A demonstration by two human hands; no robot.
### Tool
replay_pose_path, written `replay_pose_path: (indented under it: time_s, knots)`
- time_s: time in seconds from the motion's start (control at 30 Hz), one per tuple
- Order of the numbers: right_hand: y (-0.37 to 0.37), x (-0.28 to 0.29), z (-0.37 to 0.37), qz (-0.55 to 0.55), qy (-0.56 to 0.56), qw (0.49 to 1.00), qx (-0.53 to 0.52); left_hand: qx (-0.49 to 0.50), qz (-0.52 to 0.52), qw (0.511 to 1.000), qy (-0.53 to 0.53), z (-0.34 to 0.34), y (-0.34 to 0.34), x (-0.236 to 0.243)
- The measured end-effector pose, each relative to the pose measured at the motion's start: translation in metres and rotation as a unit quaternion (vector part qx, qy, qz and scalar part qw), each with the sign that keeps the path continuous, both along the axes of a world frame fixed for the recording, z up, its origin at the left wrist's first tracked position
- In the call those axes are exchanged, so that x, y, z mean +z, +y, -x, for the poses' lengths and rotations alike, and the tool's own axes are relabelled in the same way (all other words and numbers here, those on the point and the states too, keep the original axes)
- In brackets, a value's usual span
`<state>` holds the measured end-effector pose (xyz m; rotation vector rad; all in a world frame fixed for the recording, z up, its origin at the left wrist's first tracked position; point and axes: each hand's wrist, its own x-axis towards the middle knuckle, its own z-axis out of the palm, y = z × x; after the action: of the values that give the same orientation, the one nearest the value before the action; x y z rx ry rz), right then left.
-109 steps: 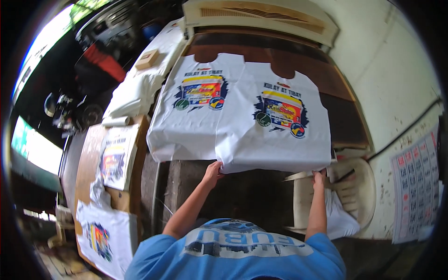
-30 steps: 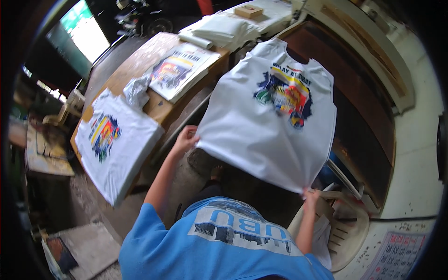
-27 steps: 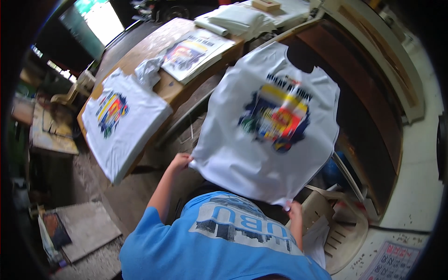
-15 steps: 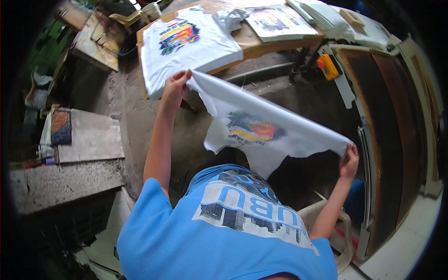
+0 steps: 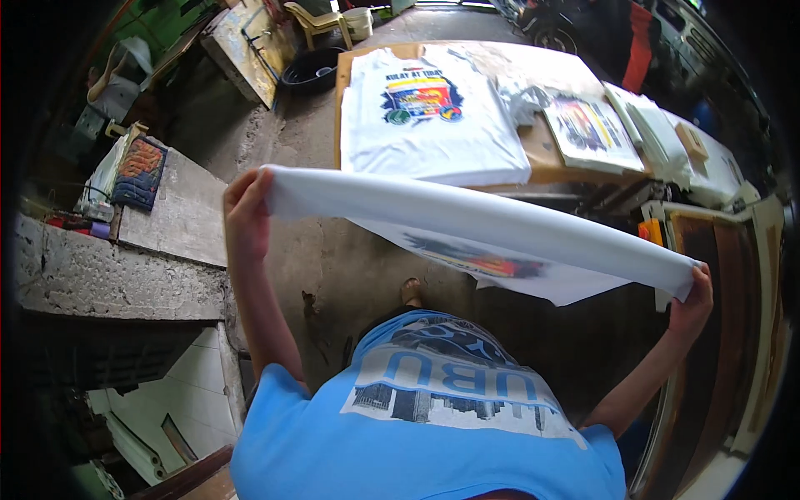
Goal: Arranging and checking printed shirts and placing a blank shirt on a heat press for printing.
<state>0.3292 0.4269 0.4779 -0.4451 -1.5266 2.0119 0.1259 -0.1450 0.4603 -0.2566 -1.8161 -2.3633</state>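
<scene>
Head view shows a printed white cloth (image 5: 475, 223) stretched between the left fingers (image 5: 248, 188) and the right fingers (image 5: 703, 280). Both sets are closed in a tight pinch, each on one corner of the near-level upper edge, with no visible gap. The cloth sags and doubles back below the line between them, its colourful print (image 5: 500, 265) partly hidden under the fold.

Beyond the left fingers and toward the right ones, a counter (image 5: 537, 152) carries a printed white shirt (image 5: 422, 100) laid flat, a crumpled grey cloth (image 5: 523, 106) and a stack of printed sheets (image 5: 593, 133). A yellow-orange control box (image 5: 650, 231) shows just behind the right fingers, and a dark brown machine bed (image 5: 708, 242) lies beside them. Below the fingers is the bare floor (image 5: 287, 283).

Because only two corners are pinched, a slip on either side would probably drop that half toward the dusty floor. The doubled fold might crease or rub the print if its faces touch. Swung low, the loose hem could drag the flat shirt askew; swung wide, the cloth might catch the control box.
</scene>
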Motion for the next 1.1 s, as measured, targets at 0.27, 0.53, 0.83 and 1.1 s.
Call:
replay_pose_path:
  time_s: [0.27, 0.53, 0.83, 1.1]
  knots:
    - [-0.008, 0.064, 0.135, -0.082, 0.118, 0.987, -0.069, 0.069, -0.104, 0.987, 0.104, 0.039, -0.084, 0.046]
    - [-0.044, 0.068, 0.365, -0.354, 0.016, 0.898, 0.261, 0.061, 0.088, 0.990, -0.087, 0.215, -0.057, 0.053]
    - [-0.039, 0.127, 0.506, -0.037, 0.217, 0.957, 0.191, 0.075, -0.155, 0.973, 0.152, 0.381, -0.028, 0.135]
    - [-0.007, 0.010, 0.484, -0.015, 0.142, 0.971, 0.191, 0.079, -0.066, 0.988, 0.117, 0.334, -0.001, 0.036]
